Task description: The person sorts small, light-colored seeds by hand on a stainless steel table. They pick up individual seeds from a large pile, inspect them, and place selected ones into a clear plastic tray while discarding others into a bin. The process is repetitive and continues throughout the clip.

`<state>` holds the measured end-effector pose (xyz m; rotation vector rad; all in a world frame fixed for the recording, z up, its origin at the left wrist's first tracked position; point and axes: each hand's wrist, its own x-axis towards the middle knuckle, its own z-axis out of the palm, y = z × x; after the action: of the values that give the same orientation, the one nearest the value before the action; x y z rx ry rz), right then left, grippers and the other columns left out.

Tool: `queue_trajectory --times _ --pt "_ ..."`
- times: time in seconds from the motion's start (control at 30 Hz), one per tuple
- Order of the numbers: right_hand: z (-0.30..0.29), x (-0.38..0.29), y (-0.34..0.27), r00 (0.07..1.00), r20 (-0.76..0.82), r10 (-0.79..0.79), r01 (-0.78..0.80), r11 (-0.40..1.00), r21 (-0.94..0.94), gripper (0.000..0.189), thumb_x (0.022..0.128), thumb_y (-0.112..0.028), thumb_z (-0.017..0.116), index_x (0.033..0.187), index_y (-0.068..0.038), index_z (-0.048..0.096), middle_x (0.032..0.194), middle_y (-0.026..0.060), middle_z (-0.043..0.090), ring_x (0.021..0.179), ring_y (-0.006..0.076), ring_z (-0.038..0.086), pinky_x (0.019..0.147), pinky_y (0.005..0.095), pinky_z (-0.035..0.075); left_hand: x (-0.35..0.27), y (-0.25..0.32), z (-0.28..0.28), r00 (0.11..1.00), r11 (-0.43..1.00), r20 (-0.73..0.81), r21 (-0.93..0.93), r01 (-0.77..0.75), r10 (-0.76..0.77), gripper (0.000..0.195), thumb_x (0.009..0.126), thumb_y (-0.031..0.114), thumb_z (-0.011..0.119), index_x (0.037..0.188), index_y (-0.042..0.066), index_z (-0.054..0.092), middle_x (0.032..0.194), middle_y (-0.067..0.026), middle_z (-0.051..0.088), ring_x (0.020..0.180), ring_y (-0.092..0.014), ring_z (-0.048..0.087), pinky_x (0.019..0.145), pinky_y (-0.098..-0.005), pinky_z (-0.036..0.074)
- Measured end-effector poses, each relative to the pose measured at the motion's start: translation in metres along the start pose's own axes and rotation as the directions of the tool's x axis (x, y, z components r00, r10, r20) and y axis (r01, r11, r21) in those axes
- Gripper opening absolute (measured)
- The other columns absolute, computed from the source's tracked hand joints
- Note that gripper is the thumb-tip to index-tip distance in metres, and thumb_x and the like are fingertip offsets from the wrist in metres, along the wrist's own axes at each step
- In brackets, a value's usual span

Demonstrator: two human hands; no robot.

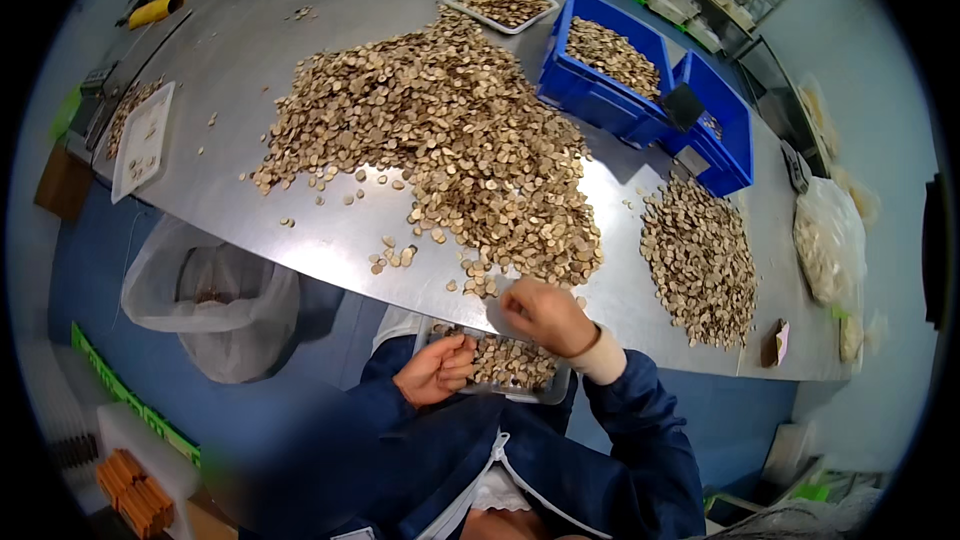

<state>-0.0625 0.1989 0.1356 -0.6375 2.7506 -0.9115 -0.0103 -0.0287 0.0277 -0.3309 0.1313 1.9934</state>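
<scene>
My left hand (437,370) is curled over the left side of a clear plastic container (559,390) on my lap. Small round dried slices (514,361) fill much of that container. Over the table's front edge, my right hand (553,317) is bent down with its fingers drawn together, close to the near end of a big heap of similar slices (450,120). Whether either hand pinches a slice is too small to tell. The heap spreads across a stainless steel table (232,67), with a few loose slices (392,255) lying at its near side.
A second slice pile (701,262) lies to the right, below two blue crates (600,109). A white tray of slices (504,4) stands at the back, another white tray (142,142) at the left edge. A lined waste bin (214,315) stands on the floor; a plastic bag (829,240) sits far right.
</scene>
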Motion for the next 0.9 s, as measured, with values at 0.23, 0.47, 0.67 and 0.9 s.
queue_trajectory --times 0.23,0.47,0.67,0.9 --pt "0.007 0.015 -0.001 0.974 -0.217 -0.063 0.054 0.997 -0.047 0.014 0.081 -0.009 0.066 0.095 -0.006 0.064 0.093 0.0104 0.060 0.086 0.0305 0.062 0.072 0.0383 0.051 0.002 0.000 -0.003 1.000 1.000 0.020 -0.014 0.010 -0.010 0.026 0.105 0.025 0.038 0.103 0.008 0.057 0.061 0.0046 0.034 0.049 -0.006 0.031 0.042 -0.0205 0.025" --pt "0.012 0.023 0.010 0.977 -0.133 -0.167 0.144 0.976 -0.166 0.014 0.079 -0.009 0.066 0.093 -0.008 0.066 0.090 0.0113 0.059 0.085 0.0318 0.060 0.073 0.0393 0.050 0.001 -0.002 -0.004 1.000 1.000 0.020 -0.008 0.002 -0.001 0.025 0.105 0.027 0.039 0.101 0.009 0.056 0.061 0.0048 0.033 0.049 -0.006 0.030 0.042 -0.0202 0.025" --pt "0.022 0.058 -0.007 0.954 -0.252 -0.163 0.112 0.972 -0.206 0.011 0.083 -0.015 0.066 0.091 -0.007 0.066 0.082 0.0107 0.059 0.078 0.0320 0.061 0.067 0.0401 0.049 0.003 0.000 -0.007 0.999 0.999 0.030 0.020 0.025 -0.026 0.024 0.105 0.026 0.039 0.102 0.009 0.056 0.060 0.0051 0.033 0.049 -0.005 0.031 0.042 -0.0198 0.025" --pt "0.028 0.061 0.003 0.982 -0.163 -0.090 0.060 0.982 -0.180 0.012 0.081 -0.017 0.067 0.083 -0.006 0.063 0.081 0.0126 0.061 0.071 0.0323 0.062 0.062 0.0411 0.049 0.002 -0.003 -0.012 0.999 1.000 0.042 -0.002 -0.004 0.004 0.026 0.105 0.028 0.039 0.103 0.009 0.056 0.065 0.0047 0.038 0.052 -0.005 0.033 0.042 -0.0194 0.025"
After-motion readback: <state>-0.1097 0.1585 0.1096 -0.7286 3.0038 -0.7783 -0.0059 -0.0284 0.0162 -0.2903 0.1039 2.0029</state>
